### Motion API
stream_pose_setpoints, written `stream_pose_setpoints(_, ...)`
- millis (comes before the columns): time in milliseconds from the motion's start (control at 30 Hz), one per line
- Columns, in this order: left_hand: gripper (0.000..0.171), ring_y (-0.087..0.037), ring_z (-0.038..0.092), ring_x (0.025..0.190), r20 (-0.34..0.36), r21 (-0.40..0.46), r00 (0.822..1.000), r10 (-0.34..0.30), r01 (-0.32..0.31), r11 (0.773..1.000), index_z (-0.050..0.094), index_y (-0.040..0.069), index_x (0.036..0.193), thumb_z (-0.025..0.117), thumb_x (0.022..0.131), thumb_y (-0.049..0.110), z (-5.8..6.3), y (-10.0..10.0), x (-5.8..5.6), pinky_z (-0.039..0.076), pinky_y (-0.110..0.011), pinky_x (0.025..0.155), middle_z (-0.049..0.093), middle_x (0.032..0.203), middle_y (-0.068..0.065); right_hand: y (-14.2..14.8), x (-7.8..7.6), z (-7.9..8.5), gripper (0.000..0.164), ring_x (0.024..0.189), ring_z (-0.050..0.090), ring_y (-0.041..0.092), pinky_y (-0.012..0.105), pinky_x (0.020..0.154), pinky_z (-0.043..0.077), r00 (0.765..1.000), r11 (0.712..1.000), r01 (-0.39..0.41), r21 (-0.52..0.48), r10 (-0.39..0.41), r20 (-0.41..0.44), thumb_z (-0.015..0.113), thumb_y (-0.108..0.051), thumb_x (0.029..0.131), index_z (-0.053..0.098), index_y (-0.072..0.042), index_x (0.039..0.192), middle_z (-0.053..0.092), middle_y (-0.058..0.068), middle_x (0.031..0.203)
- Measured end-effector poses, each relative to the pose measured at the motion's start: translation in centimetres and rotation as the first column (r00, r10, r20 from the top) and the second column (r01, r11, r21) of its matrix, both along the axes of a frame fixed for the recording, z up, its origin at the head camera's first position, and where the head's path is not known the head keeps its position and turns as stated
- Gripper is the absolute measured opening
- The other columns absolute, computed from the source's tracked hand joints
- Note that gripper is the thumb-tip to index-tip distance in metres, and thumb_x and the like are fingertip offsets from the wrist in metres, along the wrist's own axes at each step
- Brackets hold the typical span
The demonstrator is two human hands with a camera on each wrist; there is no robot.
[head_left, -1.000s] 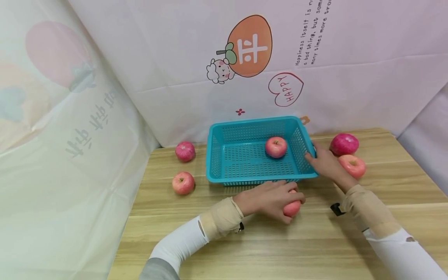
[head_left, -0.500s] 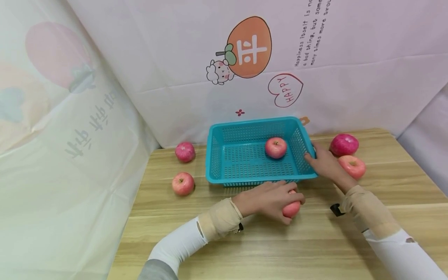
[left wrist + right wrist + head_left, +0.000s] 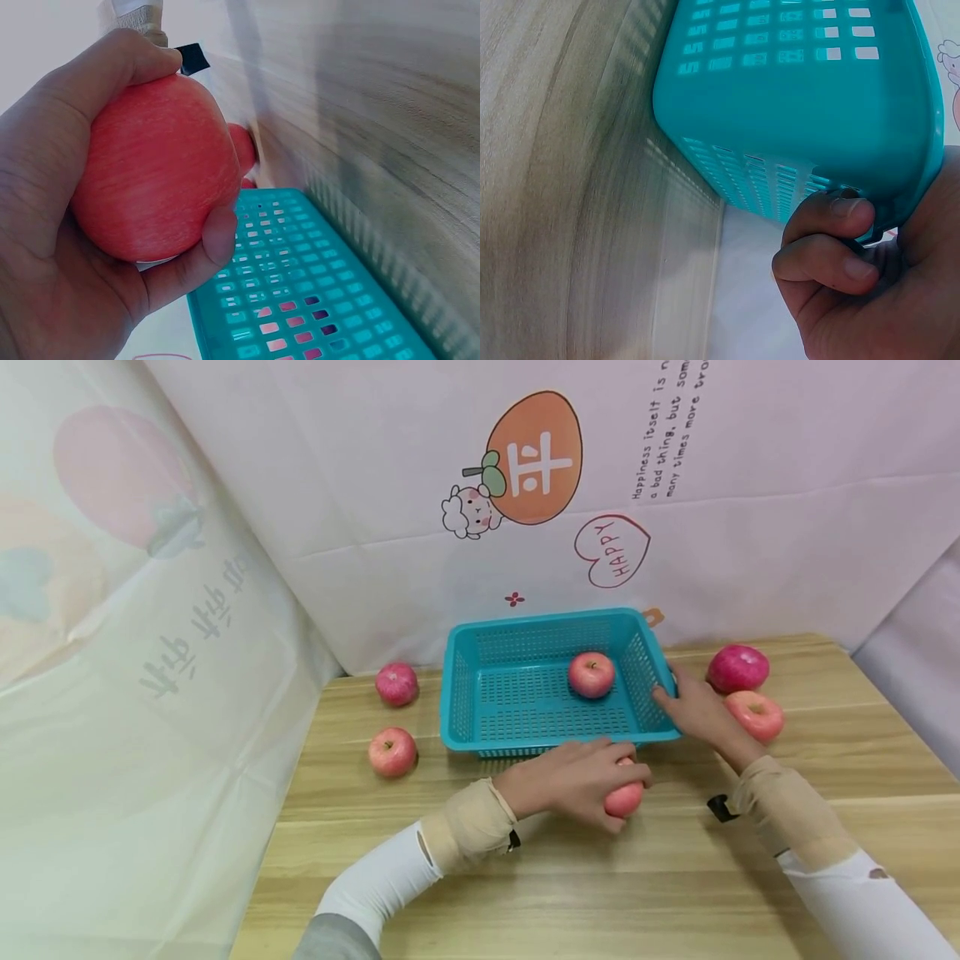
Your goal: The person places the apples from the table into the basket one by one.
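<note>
My left hand [image 3: 573, 779] grips a pinkish-red apple [image 3: 157, 169] in front of the basket's near side, thumb and fingers wrapped round it in the left wrist view. The turquoise perforated basket [image 3: 517, 749] stands on the table with one red apple [image 3: 592, 675] inside, toward its right end. At that end, my right hand [image 3: 701, 706] holds the rim, thumb over the top. In the right wrist view its curled fingers [image 3: 825, 262] lie against the outside of the basket wall.
Left of the basket lie a magenta round fruit [image 3: 397, 684] and an apple [image 3: 393, 752]. Beyond my right hand lie a magenta oval fruit [image 3: 738, 668] and another apple [image 3: 756, 716], close to the wrist. A white printed cloth [image 3: 375, 593] hangs behind the wooden table [image 3: 450, 893].
My left hand has risen slightly toward the basket with the apple in its grip. The right hand and the basket have stayed in place.
</note>
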State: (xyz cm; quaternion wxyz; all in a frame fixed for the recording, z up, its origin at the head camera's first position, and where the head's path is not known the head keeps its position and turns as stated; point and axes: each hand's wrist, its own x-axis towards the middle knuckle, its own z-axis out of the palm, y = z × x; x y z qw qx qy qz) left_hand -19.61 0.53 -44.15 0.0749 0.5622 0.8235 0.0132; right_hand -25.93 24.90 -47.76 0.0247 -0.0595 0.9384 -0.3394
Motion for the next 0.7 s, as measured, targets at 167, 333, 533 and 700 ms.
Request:
stream_pose_setpoints(167, 0.057, -0.012, 0.043, 0.095, -0.007, 0.001, 1.000, 0.010, -0.010, 1.000, 0.052, 0.034, 0.127, 0.067, 0.076, 0.054, 0.1, -0.1, -0.1, 0.042, -0.018, 0.060, 0.043, 0.117, 0.008, 0.0, 0.0, 0.0, 0.067, 0.101, 0.057, 0.048, 0.061, 0.083, 0.049, 1.000, 1.000, 0.002, -0.002, -0.002, 0.004, 0.044, -0.028, 0.102, 0.016, 0.010, 0.149, 0.047, 0.038, 0.129)
stream_pose_setpoints(333, 0.059, -0.012, 0.043, 0.095, -0.010, 0.017, 1.000, 0.006, -0.006, 1.000, 0.052, 0.033, 0.127, 0.068, 0.075, 0.054, 0.4, -0.2, -0.2, 0.043, -0.019, 0.061, 0.044, 0.118, 0.007, -0.1, 0.1, 0.3, 0.067, 0.101, 0.058, 0.048, 0.061, 0.083, 0.049, 1.000, 1.000, -0.002, -0.004, 0.002, 0.017, 0.043, -0.030, 0.103, 0.015, 0.010, 0.150, 0.046, 0.038, 0.129)
stream_pose_setpoints(533, 0.058, -0.012, 0.043, 0.095, -0.012, 0.023, 1.000, 0.008, -0.008, 1.000, 0.052, 0.033, 0.127, 0.067, 0.075, 0.056, 0.8, -0.5, -0.3, 0.043, -0.019, 0.062, 0.044, 0.118, 0.007, -0.1, 0.1, 0.3, 0.068, 0.098, 0.060, 0.046, 0.059, 0.080, 0.050, 1.000, 1.000, -0.002, -0.002, 0.002, 0.013, 0.043, -0.030, 0.103, 0.015, 0.010, 0.150, 0.048, 0.038, 0.127)
stream_pose_setpoints(700, 0.056, -0.012, 0.043, 0.098, 0.002, 0.033, 1.000, 0.014, -0.014, 0.999, 0.053, 0.033, 0.126, 0.066, 0.076, 0.057, 1.1, -0.5, -0.4, 0.042, -0.018, 0.064, 0.044, 0.119, 0.007, 0.0, 0.0, 0.1, 0.068, 0.098, 0.059, 0.047, 0.060, 0.081, 0.050, 1.000, 1.000, -0.002, 0.000, 0.002, 0.013, 0.043, -0.032, 0.103, 0.015, 0.009, 0.150, 0.048, 0.038, 0.128)
